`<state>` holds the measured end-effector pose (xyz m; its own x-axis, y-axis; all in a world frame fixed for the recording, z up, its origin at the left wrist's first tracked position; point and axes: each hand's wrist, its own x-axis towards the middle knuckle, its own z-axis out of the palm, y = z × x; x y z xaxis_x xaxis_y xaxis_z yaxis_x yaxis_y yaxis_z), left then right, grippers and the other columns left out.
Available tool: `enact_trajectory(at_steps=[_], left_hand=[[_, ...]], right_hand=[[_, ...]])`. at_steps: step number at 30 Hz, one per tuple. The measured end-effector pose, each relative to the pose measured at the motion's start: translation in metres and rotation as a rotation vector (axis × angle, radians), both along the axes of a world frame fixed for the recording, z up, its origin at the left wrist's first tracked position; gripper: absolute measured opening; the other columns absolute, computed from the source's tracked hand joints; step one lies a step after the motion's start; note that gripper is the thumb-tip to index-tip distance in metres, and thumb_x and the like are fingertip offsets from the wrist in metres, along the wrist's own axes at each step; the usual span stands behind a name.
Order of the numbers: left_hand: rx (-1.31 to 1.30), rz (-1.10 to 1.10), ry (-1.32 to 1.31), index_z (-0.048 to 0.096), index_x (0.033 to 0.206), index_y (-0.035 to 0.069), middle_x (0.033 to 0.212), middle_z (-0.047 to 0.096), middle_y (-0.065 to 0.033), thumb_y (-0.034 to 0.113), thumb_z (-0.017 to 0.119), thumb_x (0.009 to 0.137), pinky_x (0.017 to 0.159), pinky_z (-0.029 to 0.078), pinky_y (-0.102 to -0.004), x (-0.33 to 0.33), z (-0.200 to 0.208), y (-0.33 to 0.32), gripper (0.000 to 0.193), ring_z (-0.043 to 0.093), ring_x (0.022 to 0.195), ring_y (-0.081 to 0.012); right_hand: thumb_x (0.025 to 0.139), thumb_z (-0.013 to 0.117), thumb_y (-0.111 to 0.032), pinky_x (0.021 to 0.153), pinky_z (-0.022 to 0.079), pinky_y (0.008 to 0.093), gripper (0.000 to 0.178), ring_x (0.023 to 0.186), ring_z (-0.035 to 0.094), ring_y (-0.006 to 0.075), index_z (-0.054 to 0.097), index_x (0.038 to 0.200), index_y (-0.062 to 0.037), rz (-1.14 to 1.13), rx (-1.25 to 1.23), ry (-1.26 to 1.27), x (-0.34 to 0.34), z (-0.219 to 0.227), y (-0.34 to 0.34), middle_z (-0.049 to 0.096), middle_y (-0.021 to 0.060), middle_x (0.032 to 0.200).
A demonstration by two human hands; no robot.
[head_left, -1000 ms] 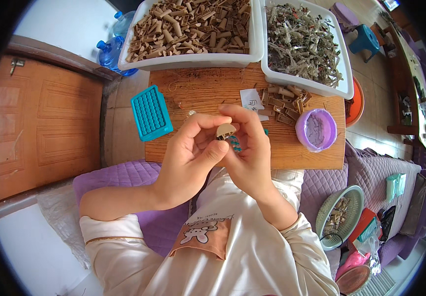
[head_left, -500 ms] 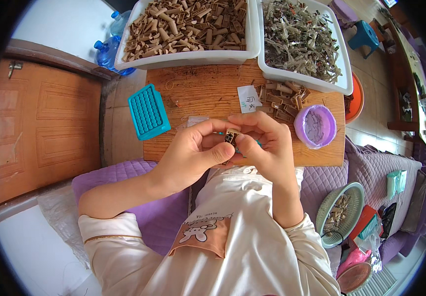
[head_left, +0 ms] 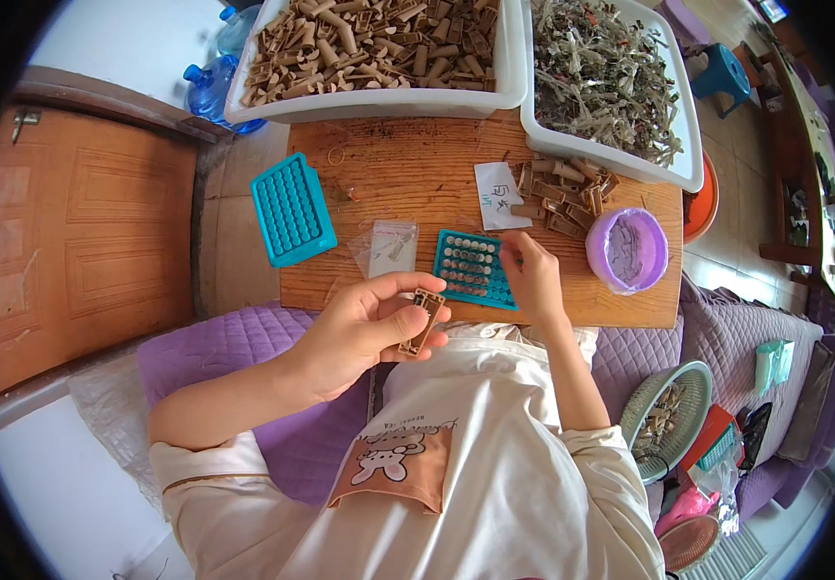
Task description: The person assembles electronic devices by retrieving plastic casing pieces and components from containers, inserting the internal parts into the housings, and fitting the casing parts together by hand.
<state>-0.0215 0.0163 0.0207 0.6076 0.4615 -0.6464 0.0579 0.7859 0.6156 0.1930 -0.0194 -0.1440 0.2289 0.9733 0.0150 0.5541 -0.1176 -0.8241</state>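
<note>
My left hand [head_left: 354, 333] grips a small brown plastic shell [head_left: 423, 322], its open side up with small parts inside, the thumb across it. At the near middle of the table lies a teal tray [head_left: 483, 302] with rows of round silvery pieces [head_left: 466, 263] filling its left part. Over the right part of this tray is my right hand [head_left: 538, 282], fingertips pinched together at the cells. What the pinch holds, if anything, is too small to make out. Beside the tray, to the left, a clear plastic bag [head_left: 391, 248] holds small metal bits.
Another teal tray [head_left: 292, 211] sits at the table's left edge. Rightward are a white card [head_left: 497, 198], loose brown shells [head_left: 564, 198] and a lined purple bowl [head_left: 595, 253]. Along the far side stand white bins, one of brown shells [head_left: 379, 48], one of metallic strips [head_left: 601, 82].
My hands have parted. The right hand has left the brown shell and moved down to the teal tray, which now shows. The left hand keeps the shell, shifted slightly left and nearer.
</note>
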Motion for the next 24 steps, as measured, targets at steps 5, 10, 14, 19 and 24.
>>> enact_trajectory(at_steps=[5,10,14,19,24], left_hand=[[-0.067,-0.039,-0.019,0.043,0.114,0.005,0.102,0.052,-0.0091,0.015,0.048,0.085,0.072,0.048,-0.0238,0.000,0.003,0.007,0.031,0.056,0.086,-0.0138],[-0.063,-0.016,-0.019,0.042,0.114,0.005,0.103,0.052,-0.0093,0.017,0.048,0.085,0.072,0.048,-0.0236,-0.005,0.003,0.009,0.032,0.056,0.086,-0.0140],[-0.029,-0.014,-0.010,0.041,0.115,0.004,0.103,0.053,-0.0095,0.018,0.049,0.085,0.072,0.048,-0.0231,-0.005,0.003,0.010,0.034,0.056,0.086,-0.0144],[0.003,0.017,-0.026,0.040,0.116,0.002,0.102,0.053,-0.0096,0.016,0.051,0.083,0.072,0.048,-0.0227,-0.007,0.002,0.011,0.037,0.056,0.086,-0.0146],[0.073,0.044,-0.077,0.039,0.117,0.002,0.100,0.053,-0.0082,0.015,0.055,0.081,0.076,0.047,-0.0263,-0.009,-0.005,0.009,0.042,0.056,0.086,-0.0152]], right_hand=[[0.072,0.054,-0.004,0.057,0.046,0.0331,0.020,0.070,0.056,0.0238,0.054,0.091,-0.0068,0.091,0.151,-0.407,-0.013,-0.007,0.008,0.058,0.0082,0.074],[0.069,0.051,-0.002,0.056,0.047,0.0312,0.022,0.070,0.056,0.0208,0.054,0.090,-0.0061,0.101,0.221,-0.514,-0.013,-0.023,0.002,0.057,0.0057,0.073],[0.070,0.053,-0.001,0.057,0.047,0.0301,0.020,0.069,0.055,0.0216,0.054,0.090,-0.0056,0.125,0.221,-0.519,-0.013,-0.016,0.005,0.057,0.0061,0.073],[0.067,0.061,0.003,0.059,0.048,0.0264,0.026,0.067,0.060,0.0202,0.055,0.090,-0.0030,-0.171,0.369,0.140,-0.044,0.058,-0.003,0.061,0.0087,0.078],[0.059,0.066,0.004,0.060,0.048,0.0275,0.029,0.072,0.060,0.0203,0.056,0.086,-0.0030,0.028,0.602,0.141,-0.075,0.115,-0.014,0.061,0.0089,0.080]])
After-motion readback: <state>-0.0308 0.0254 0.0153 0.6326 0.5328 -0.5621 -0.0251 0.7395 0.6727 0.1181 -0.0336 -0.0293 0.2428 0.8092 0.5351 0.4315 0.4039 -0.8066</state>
